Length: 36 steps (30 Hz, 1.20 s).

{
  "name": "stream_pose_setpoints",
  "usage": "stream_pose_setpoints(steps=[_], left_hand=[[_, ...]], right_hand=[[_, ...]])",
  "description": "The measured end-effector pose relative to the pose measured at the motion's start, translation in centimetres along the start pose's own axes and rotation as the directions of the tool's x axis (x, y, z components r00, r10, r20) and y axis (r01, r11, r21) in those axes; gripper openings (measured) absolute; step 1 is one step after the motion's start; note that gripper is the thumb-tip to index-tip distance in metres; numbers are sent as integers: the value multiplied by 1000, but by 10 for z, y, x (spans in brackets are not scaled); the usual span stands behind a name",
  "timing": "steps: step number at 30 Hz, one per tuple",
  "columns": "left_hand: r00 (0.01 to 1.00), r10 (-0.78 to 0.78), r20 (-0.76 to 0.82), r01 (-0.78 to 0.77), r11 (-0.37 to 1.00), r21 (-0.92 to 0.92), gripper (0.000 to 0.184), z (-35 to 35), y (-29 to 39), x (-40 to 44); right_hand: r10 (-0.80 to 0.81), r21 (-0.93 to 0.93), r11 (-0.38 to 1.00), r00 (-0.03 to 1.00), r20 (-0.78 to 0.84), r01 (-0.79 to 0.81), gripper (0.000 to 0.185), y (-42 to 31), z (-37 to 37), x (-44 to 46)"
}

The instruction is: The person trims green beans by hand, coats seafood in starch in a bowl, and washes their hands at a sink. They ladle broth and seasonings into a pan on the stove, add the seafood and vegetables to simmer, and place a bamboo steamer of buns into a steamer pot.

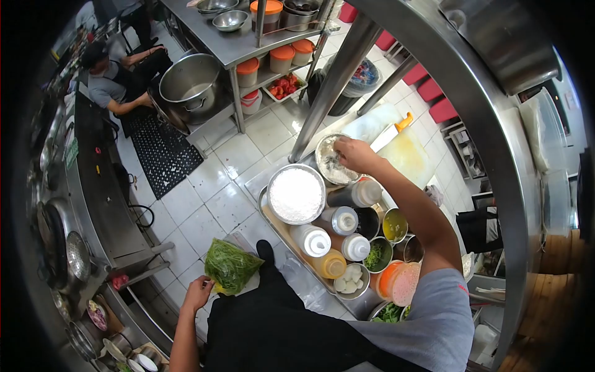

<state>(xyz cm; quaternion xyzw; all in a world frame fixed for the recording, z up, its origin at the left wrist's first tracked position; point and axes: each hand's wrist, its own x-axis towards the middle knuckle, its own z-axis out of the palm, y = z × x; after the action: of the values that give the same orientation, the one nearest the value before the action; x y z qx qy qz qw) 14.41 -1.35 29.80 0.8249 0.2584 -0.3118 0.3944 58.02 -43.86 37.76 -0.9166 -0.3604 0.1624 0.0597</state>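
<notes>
Grey cloth of my right sleeve point(427, 310) lies closest, and from it my bare forearm point(418, 201) reaches to a round metal bowl of pale, powdery contents point(330, 166). My right grip point(358, 156) is over its rim, fingers curled down to the contents; I cannot tell whether they pinch anything. Just beside it stands a round metal container heaped with white powder point(297, 194). On the other side, an orange-handled knife point(392, 131) lies across a pale cutting board point(406, 154). Toward my body are clear squeeze bottles with white tops point(311, 240), a metal bowl of chopped green herbs point(375, 254) and a metal bowl of white chunks point(351, 281). Well apart, my left grip point(197, 292) is closed on the edge of a clear plastic bag of green leaves point(232, 266). Farther off, a person in a dark cap point(111, 84) is beside a large steel pot point(189, 78).
</notes>
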Motion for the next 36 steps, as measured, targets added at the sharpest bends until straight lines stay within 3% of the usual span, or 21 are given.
stream_pose_setpoints(steps=[1, 3, 10, 12, 13, 15, 17, 20, 25, 28, 33, 36], left_hand=[[1000, 2, 1, -2, 1000, 10, 34, 1, -3, 1], [1000, 2, 2, -2, 1000, 20, 34, 1, -6, 2], [1000, -5, 3, 5, 1000, 11, 34, 5, -14, 5], [1000, -9, -8, 9, 1000, 0, 33, 3, -15, 4], [1000, -8, -5, 8, 1000, 9, 33, 2, -12, 4], [1000, -6, 9, 6, 1000, 23, 33, 2, -9, 2], [999, -42, 18, 42, 999, 8, 33, 1, -6, 2], [999, -45, 24, 44, 999, 9, 33, 3, -8, 5], [999, -27, 27, 26, 999, 30, 34, 5, -9, 9], [999, -20, 25, 19, 999, 42, 34, 2, -6, 8], [1000, -5, 13, 5, 1000, 23, 33, 3, -11, 6], [1000, -2, 12, 1, 999, 35, 33, 9, -26, 11]], right_hand=[[0, -1, 1000, 1000, 0, 0, 37, 1, -1, -3], [-203, 85, 975, 977, -59, 207, 29, 1, 0, -9], [-276, -105, 954, 960, 57, 280, 31, -1, 5, -2], [-230, 70, 971, 973, 16, 229, 26, 7, -2, 0], [-233, 73, 970, 972, 20, 232, 26, 9, -8, 0], [-81, 130, 988, 996, -49, 86, 19, 13, -22, -6], [-116, 94, 988, 988, -106, 126, 16, 17, -23, -13], [-82, -164, 984, 995, -57, 72, 13, 21, -8, -20], [34, -191, 980, 995, -94, -51, 14, -3, -5, -27], [-57, -250, 967, 998, -40, 45, 16, 6, 5, -21], [121, -210, 974, 982, 145, -89, 23, -3, -8, -16], [116, -242, 967, 983, 143, -79, 22, -3, -1, -12]])
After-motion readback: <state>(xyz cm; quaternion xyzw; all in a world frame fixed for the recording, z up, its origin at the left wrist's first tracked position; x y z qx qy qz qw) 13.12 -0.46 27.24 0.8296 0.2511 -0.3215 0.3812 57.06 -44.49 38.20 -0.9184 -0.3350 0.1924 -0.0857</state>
